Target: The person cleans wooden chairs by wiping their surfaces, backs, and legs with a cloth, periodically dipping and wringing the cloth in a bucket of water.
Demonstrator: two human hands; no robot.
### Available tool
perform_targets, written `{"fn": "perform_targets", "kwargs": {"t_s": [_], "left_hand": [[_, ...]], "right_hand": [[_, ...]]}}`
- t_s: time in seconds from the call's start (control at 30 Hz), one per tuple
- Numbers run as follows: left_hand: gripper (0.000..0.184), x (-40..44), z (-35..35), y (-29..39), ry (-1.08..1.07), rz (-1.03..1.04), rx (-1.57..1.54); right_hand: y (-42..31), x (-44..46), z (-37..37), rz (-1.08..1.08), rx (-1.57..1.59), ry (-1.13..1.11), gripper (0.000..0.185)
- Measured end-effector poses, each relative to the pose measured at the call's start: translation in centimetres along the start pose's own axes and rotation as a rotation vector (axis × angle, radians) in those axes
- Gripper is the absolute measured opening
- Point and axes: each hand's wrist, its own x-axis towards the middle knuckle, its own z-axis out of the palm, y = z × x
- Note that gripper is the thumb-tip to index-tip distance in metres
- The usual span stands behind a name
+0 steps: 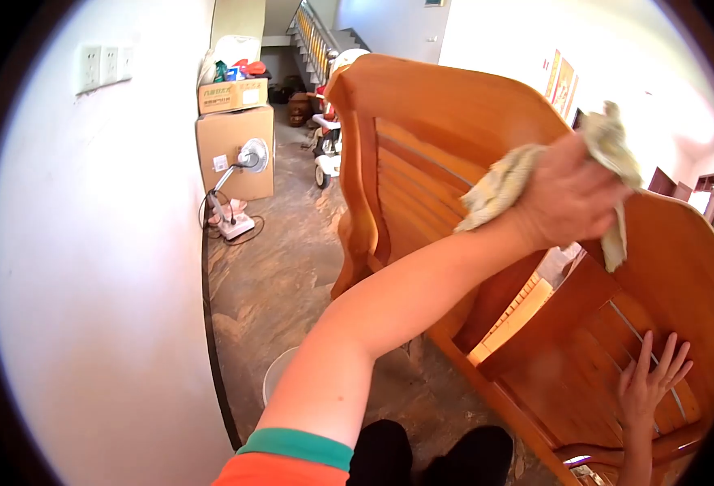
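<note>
My left hand (572,194) reaches across from the lower left, closed over a pale green-yellow cloth (499,182). Parts of the cloth stick out on both sides of the hand, which is at the upper middle of a reddish-brown wooden furniture piece (446,97). This piece has a curved top edge, slatted panels and an opening near its middle. My right hand (655,381) lies with its fingers spread on the lower right slatted panel, holding nothing.
A white wall with sockets (102,68) runs along the left. Cardboard boxes (235,150) and a small fan or lamp on a stand (239,223) are beside it. A white-wheeled ride-on (327,154) and stairs (320,40) are behind. A round white rim (274,374) shows beside my left arm.
</note>
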Motion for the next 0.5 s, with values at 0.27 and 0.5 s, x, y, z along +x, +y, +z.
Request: {"fn": "perform_targets", "kwargs": {"t_s": [0.27, 0.5], "left_hand": [[0.04, -0.4, -0.6, -3.6, 0.024, 0.049, 0.09], [0.036, -3.5, -5.3, -18.6, -0.006, -0.098, 0.336]], "right_hand": [[-2.8, 15.2, -5.1, 0.113, 0.301, 0.12, 0.055], [-11.0, 27.3, 0.5, 0.409, 0.422, -0.079, 0.042]]}}
